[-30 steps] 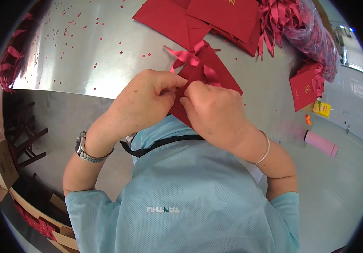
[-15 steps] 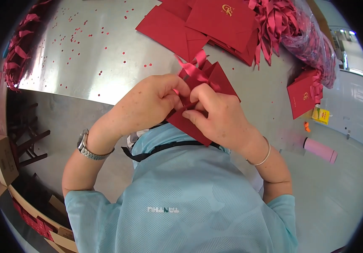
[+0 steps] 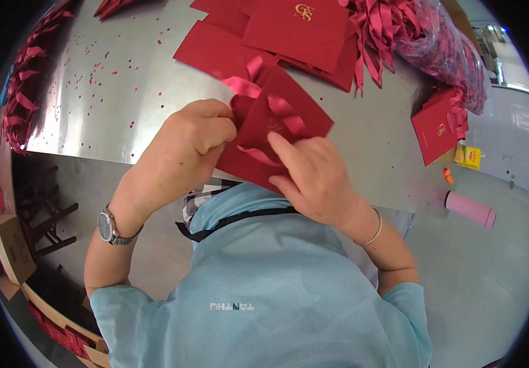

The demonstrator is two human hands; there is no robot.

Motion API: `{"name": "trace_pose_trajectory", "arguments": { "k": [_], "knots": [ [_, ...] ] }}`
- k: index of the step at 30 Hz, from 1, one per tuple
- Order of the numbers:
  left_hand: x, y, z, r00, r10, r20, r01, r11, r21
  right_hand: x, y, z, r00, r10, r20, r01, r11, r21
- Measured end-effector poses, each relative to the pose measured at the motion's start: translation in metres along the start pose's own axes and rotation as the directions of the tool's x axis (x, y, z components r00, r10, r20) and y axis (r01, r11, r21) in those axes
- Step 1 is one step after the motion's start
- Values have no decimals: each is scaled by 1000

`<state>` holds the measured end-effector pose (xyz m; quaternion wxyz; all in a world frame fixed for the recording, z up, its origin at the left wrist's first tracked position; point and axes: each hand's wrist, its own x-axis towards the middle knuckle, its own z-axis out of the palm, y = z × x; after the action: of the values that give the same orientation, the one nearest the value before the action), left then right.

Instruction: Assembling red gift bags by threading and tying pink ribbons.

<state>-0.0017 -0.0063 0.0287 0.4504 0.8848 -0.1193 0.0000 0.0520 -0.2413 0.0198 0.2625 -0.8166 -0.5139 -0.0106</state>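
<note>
A red paper gift bag (image 3: 304, 110) with pink-red ribbon handles is tilted before my waist, over the table's near edge. At its left side, my left hand (image 3: 194, 138) is closed on the bag's edge, fingertips partly hidden. My right hand (image 3: 316, 175) lies against the front face, index finger stretched onto it. Its thumb rests apart, near the lower edge, and the other fingers are mostly hidden. One ribbon loop (image 3: 284, 110) stands from the face, and a ribbon strip (image 3: 257, 155) runs toward my right hand. Another ribbon (image 3: 243, 87) curls at the back.
Flat red bags (image 3: 301, 40) lie stacked at the far side of the metal table (image 3: 108, 126), beside a heap of ribbons (image 3: 387, 30) and clear plastic wrapping (image 3: 448, 55). Another red bag (image 3: 434, 132), a yellow packet (image 3: 467, 157) and a pink bottle (image 3: 470, 209) are at right.
The bag has turned more face-on and shifted left. My hands have moved apart: the left went left, and the right opened from a pinch, its index finger now on the face.
</note>
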Motion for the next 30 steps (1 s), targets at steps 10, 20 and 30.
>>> {"name": "trace_pose_trajectory", "arguments": {
  "k": [10,20,30],
  "knots": [
    [-8,-34,-1,994,-59,-96,69,992,102,-37,11,32,955,254,-154,-264,963,-47],
    [-33,-55,-52,882,-286,-375,447,758,475,-37,16,30,962,260,-82,-265,963,-57],
    [33,-44,-2,981,26,-190,48,926,374,-33,11,24,960,280,15,-275,953,-128]
  ]
}}
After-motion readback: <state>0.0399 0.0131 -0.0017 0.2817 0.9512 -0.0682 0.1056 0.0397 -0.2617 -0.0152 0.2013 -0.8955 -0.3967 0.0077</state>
